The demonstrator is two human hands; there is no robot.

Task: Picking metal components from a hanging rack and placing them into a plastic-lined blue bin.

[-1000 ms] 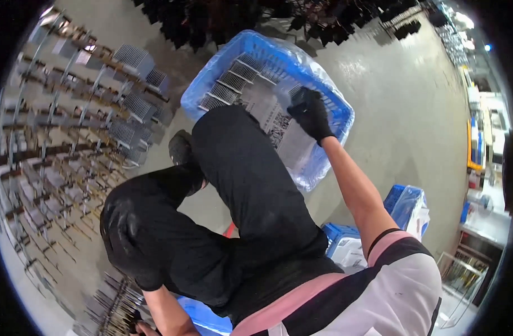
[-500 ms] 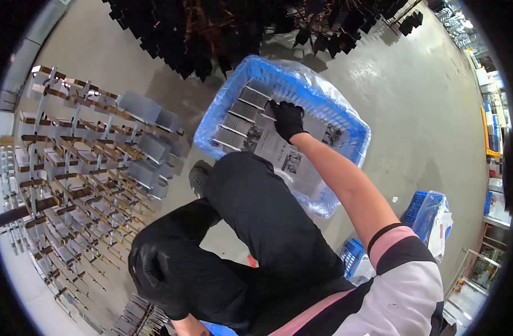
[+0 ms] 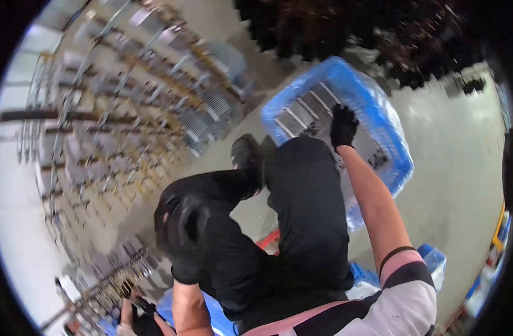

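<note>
A blue plastic basket [image 3: 405, 159] lined with clear film stands on the floor in front of my knees. Rows of thin grey finned metal pieces [image 3: 304, 113] lie along its left side, over printed paper [image 3: 374, 143]. My right hand [image 3: 344, 126], in a black glove, reaches into the basket beside the end of the rows. Its fingers are curled, and whatever lies under them is hidden. By my left knee is my left hand [image 3: 181, 232], also black-gloved; motion blur smears its fingers against the dark trousers.
Racks [image 3: 94, 117] hung with grey plates fill the left side. Dark parts [image 3: 346, 33] hang beyond the basket. At the lower left another person's arms [image 3: 139, 313] show near a rack of plates. A red object [image 3: 270, 241] lies between my legs; a blue crate [image 3: 433, 260] stands at the right.
The view has turned, so the basket and racks appear further right. My right hand stays at the rows' end; my left hand has shifted by my knee. Another person's arms now show at lower left.
</note>
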